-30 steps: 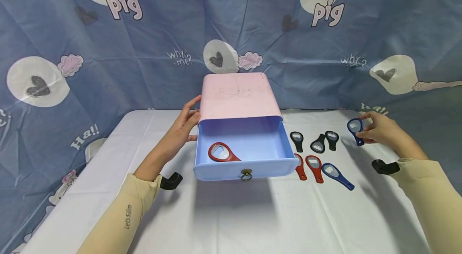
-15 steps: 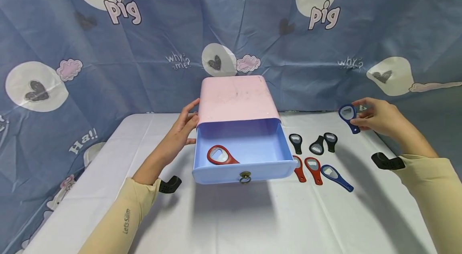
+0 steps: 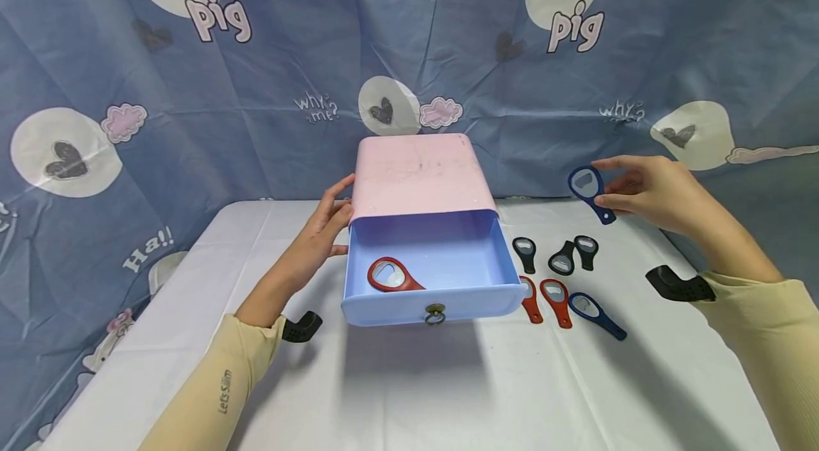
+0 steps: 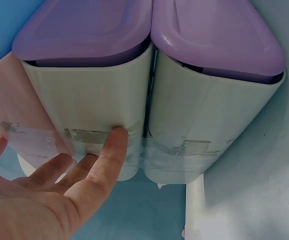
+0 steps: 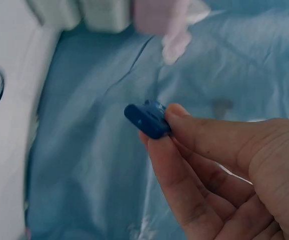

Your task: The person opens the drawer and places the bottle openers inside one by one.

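Note:
Up over the right side of the table, my right hand point(image 3: 668, 195) pinches a blue magnifying glass point(image 3: 585, 183) between thumb and fingers. The right wrist view shows the blue handle end point(image 5: 148, 120) at the fingertips. My left hand point(image 3: 313, 248) rests its fairly straight fingers against the side of a pink drawer box point(image 3: 419, 173); in the left wrist view the fingers point(image 4: 112, 155) touch a taped pale casing point(image 4: 92, 95). The light blue drawer point(image 3: 431, 305) is pulled out, with a red magnifying glass point(image 3: 394, 283) lying inside.
Right of the drawer lie several magnifying glasses: black ones point(image 3: 525, 255), red ones point(image 3: 557, 301) and a blue one point(image 3: 598, 316). Purple-fronted drawers point(image 4: 89, 35) adjoin the box in the left wrist view. A patterned blue cloth point(image 3: 288, 67) hangs behind the white table point(image 3: 409, 394).
My right hand has lifted the blue magnifying glass and carried it left, toward the drawer box. The left hand stays against the box.

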`<state>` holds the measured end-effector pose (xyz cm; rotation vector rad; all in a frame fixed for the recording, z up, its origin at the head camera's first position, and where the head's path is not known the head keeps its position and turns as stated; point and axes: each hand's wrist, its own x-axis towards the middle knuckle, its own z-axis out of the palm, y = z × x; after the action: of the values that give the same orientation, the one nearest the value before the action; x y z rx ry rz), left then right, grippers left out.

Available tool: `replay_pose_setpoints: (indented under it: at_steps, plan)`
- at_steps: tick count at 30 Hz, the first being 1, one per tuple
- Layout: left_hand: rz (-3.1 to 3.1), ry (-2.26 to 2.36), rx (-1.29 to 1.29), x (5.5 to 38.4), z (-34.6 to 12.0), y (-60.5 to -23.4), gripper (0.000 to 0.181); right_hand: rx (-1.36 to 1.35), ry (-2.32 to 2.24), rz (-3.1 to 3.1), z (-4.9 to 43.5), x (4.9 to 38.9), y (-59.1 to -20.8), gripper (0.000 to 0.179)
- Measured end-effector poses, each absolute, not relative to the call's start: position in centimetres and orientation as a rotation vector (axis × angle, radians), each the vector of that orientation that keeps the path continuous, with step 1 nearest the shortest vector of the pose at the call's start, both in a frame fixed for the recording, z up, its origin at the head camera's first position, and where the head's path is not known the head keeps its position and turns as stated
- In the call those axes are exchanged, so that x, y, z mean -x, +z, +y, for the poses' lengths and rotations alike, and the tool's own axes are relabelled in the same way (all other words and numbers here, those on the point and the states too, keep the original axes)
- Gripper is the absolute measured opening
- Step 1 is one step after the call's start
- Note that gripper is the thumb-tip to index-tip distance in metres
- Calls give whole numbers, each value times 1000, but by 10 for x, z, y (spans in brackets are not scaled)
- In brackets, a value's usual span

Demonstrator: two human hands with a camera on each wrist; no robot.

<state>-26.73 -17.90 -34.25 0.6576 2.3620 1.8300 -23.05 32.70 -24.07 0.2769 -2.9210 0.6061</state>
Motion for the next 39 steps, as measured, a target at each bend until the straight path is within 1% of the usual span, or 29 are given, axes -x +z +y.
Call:
replay_pose_setpoints:
  at_steps: [10,21,34,39]
  plan:
    - [2362,1829,-655,268,-179,-343,60,-347,769,-2902,290,216,-219,59]
    - [2360,1833,-653,268,-180,-343,60,-473,805,-2873,254,198,-209,59]
    - [2366,1828,-654,266,-179,-341,61,-785,838,-2856,219,185,-202,58]
    - [2361,1824,-656,267,-179,-341,61,-838,844,-2907,204,185,-194,56]
